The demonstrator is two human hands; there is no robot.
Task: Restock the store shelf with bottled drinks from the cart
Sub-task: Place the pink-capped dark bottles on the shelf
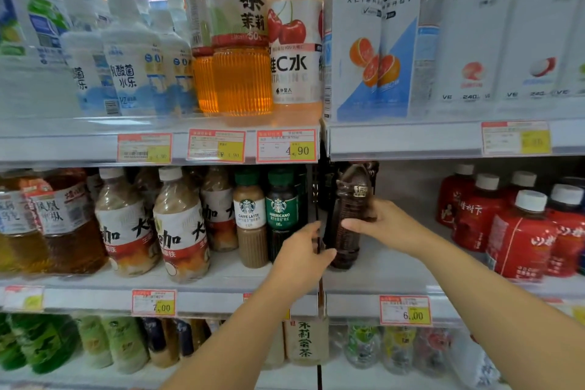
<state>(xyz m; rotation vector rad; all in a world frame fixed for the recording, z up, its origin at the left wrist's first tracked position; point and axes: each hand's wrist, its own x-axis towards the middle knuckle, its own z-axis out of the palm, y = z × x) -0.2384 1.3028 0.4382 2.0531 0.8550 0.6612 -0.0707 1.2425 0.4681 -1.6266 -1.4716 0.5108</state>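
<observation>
Bottle (pixel 346 247): dark, upright on middle shelf (pixel 395 271), left end of its bay.
Right hand (pixel 380 221): curled round it.
Left hand (pixel 300 253): at its base — grip unclear.
Progress: gap beside red bottles (pixel 519 231) — more needed.

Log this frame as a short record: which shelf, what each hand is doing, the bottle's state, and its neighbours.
shelf: middle shelf, right bay, left end
bottle: dark brown bottle, roughly upright, base at shelf level
right hand: right hand grips the bottle's middle
left hand: left hand at the bottle's base by the black upright; grip unclear
left neighbour: Americano bottle, across the upright
right neighbour: red bottles, apart, bare shelf between
cart: not in view
</observation>
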